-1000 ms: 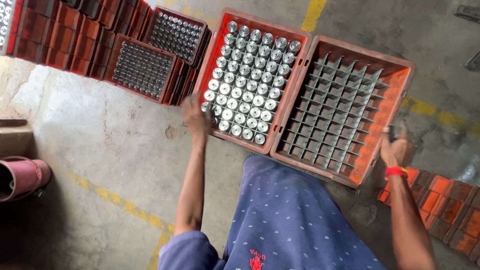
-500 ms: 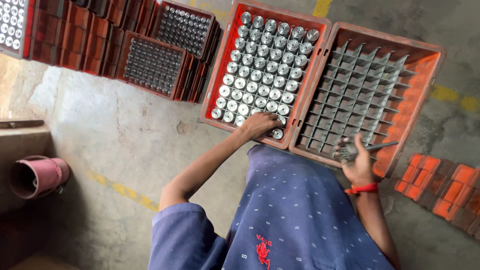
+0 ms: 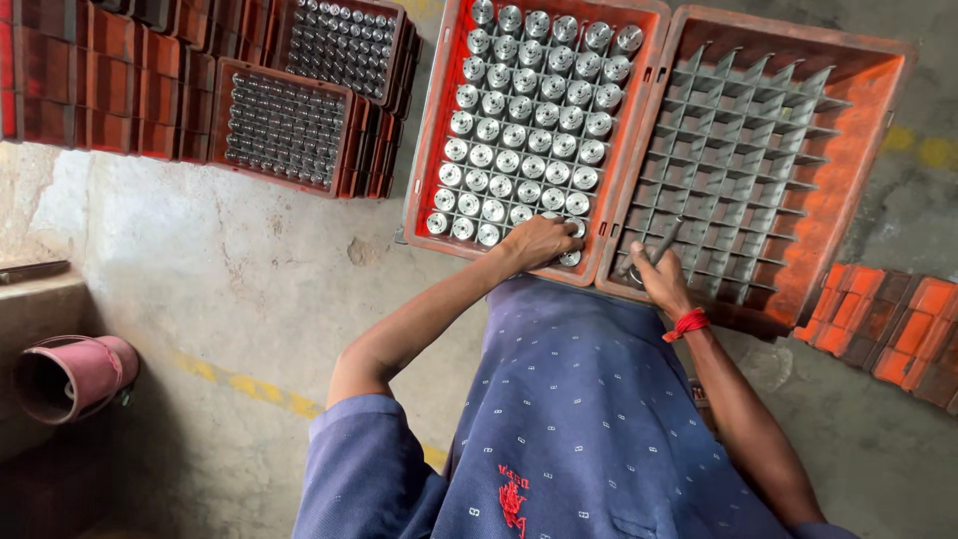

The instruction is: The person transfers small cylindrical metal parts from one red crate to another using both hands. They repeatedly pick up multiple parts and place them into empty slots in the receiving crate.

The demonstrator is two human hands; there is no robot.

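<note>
Concrete floor, orange crates (image 3: pixel 639 60) — left grip (image 3: pixel 539 243) closed on metal cylinder (image 3: pixel 571 258), right (image 3: pixel 659 281) gripping rod (image 3: pixel 661 243)

One view only, from the head, looking steeply down past the chest at two orange crates (image 3: pixel 639 150) on the concrete floor (image 3: pixel 230 289), at arm's reach.

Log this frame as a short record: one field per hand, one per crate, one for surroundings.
left hand: left hand on the metal cylinders at the near edge of the full crate
right hand: right hand holding a thin metal rod
empty crate: empty crate with grey dividers, beside the full one
surroundings: stacked crates upper left; pink pipe at left
</note>
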